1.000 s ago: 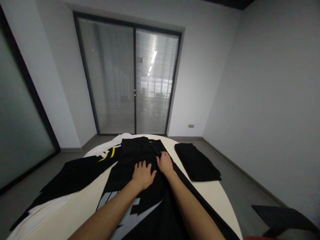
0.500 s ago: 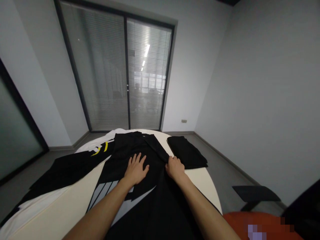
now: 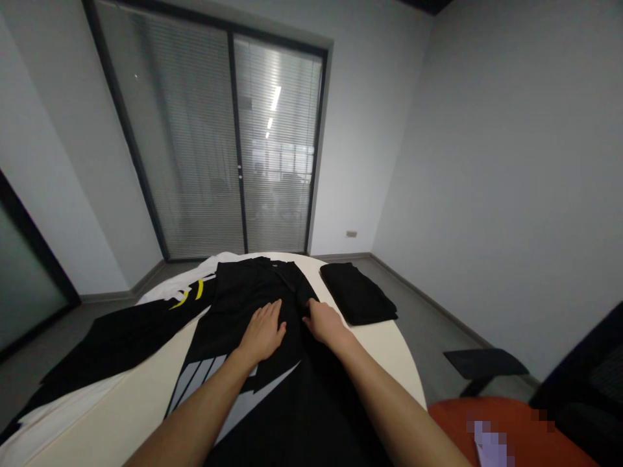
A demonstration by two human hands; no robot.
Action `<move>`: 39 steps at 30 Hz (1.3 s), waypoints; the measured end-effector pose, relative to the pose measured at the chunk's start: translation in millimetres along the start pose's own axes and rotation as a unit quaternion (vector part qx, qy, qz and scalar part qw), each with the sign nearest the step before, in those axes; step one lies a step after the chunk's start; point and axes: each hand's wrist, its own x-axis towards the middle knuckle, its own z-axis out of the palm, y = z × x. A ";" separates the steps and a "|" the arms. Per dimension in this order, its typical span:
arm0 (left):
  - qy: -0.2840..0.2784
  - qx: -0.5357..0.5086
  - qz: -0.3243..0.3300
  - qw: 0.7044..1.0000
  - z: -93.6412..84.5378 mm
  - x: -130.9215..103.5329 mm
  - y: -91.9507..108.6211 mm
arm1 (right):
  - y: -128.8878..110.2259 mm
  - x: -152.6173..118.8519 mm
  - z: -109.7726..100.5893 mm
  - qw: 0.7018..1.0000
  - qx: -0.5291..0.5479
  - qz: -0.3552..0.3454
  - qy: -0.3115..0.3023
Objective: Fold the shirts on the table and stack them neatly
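Observation:
A black shirt [image 3: 292,408] with a large grey print lies spread over the table in front of me. My left hand [image 3: 264,331] rests flat on its middle, fingers stretched out and holding nothing. At the shirt's right side my right hand [image 3: 325,322] has its fingers curled on the black cloth, where the side is turned inward. Its fingertips are partly hidden. Just beyond that hand sits a folded black garment [image 3: 359,295], apart from it.
On the left of the round cream table [image 3: 114,418] lie black clothing [image 3: 121,337] with yellow marks and white cloth [image 3: 58,412], both overhanging the edge. An orange-red chair [image 3: 530,431] with a black armrest [image 3: 487,363] stands at the right. Glass doors [image 3: 204,149] are behind.
My right hand has moved left, bringing the shirt's right side inward and away from the folded garment. The left hand stays on the shirt, its fingers closer together. The view has shifted slightly.

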 end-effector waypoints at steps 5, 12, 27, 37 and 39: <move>-0.011 -0.007 0.003 1.000 -0.4 0.5 -0.1 | -10.4 -0.7 19.6 0.999 0.011 -0.023 -0.031; -0.049 -0.028 -0.023 0.998 -3.4 1.8 -2.2 | -16.7 0.6 22.0 0.998 0.009 -0.030 -0.060; -0.181 -0.032 -0.017 0.983 -21.3 15.1 -15.1 | -8.9 22.2 5.8 0.963 0.057 -0.067 -0.256; -0.097 -0.110 -0.038 0.988 -13.2 70.6 -3.0 | -0.4 20.6 5.7 0.956 0.063 -0.099 -0.267; -0.087 -0.112 -0.060 0.988 -7.2 78.9 -3.1 | 2.1 22.1 5.8 0.950 0.078 -0.110 -0.281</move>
